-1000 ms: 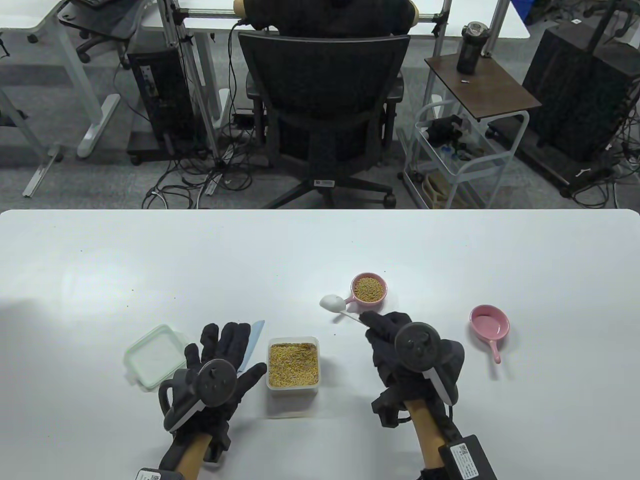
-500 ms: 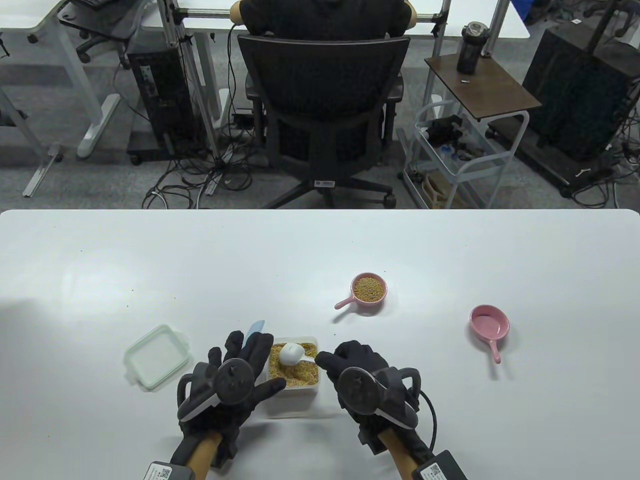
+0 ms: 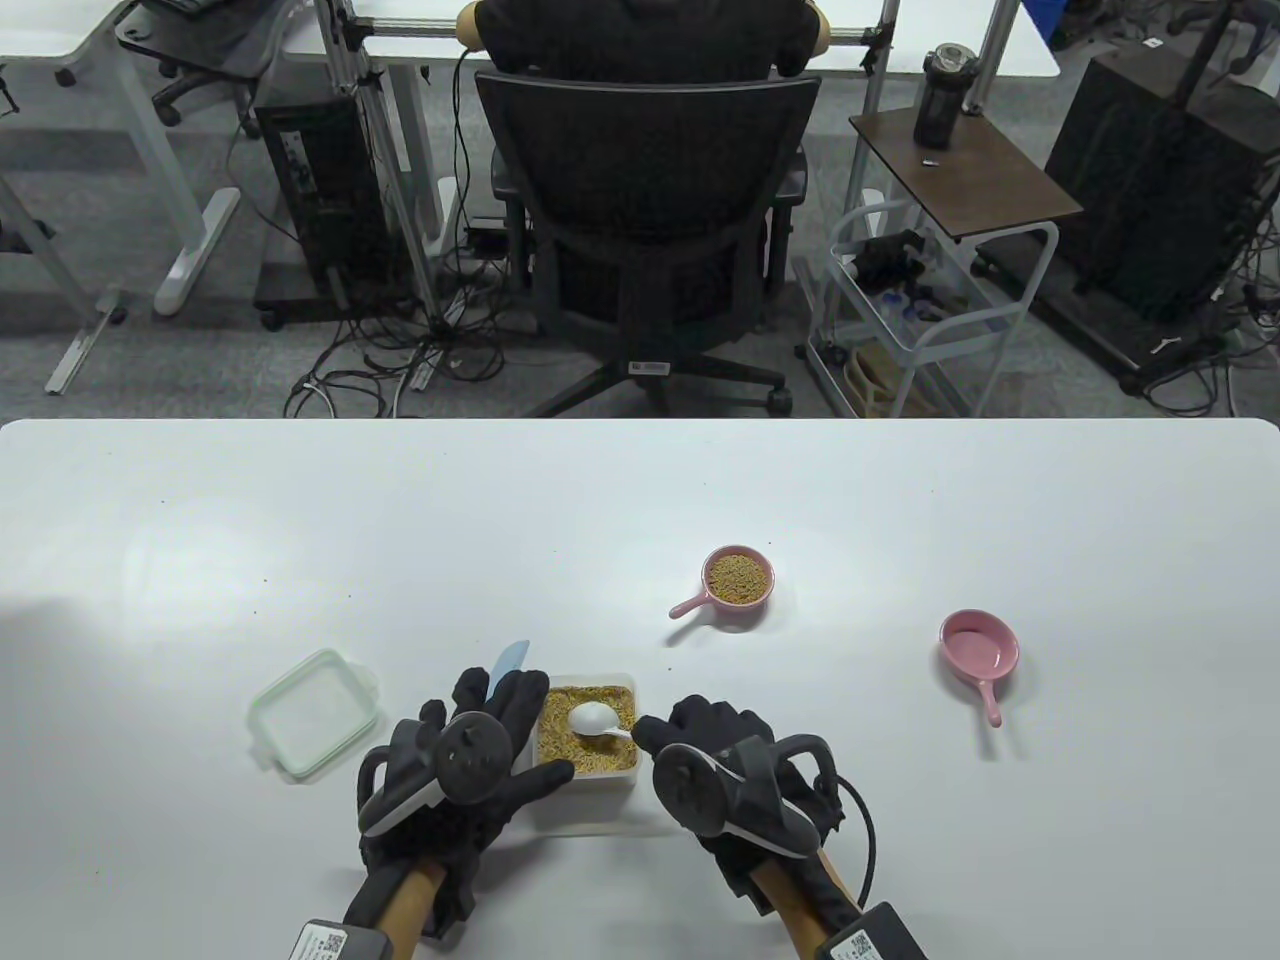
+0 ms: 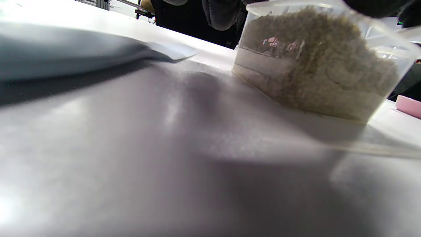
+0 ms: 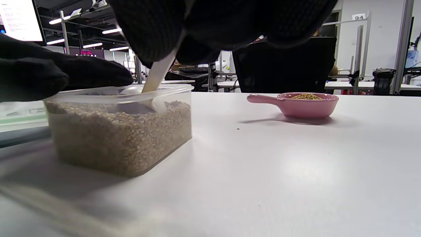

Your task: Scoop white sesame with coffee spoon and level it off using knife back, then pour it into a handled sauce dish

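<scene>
My right hand (image 3: 700, 735) pinches the coffee spoon (image 3: 596, 719) by its handle, bowl sunk in the white sesame (image 3: 588, 745) inside the clear tub (image 5: 121, 131). My left hand (image 3: 480, 745) lies flat, fingers straight against the tub's near wall, with the knife (image 3: 507, 662) under them. If I lift fast, a heaped spoonful could spill onto the tabletop (image 3: 640, 500). The tub might slide if my brace slackens. The filled sauce dish (image 3: 738, 578) sits well apart, the empty pink dish (image 3: 980, 645) further right
</scene>
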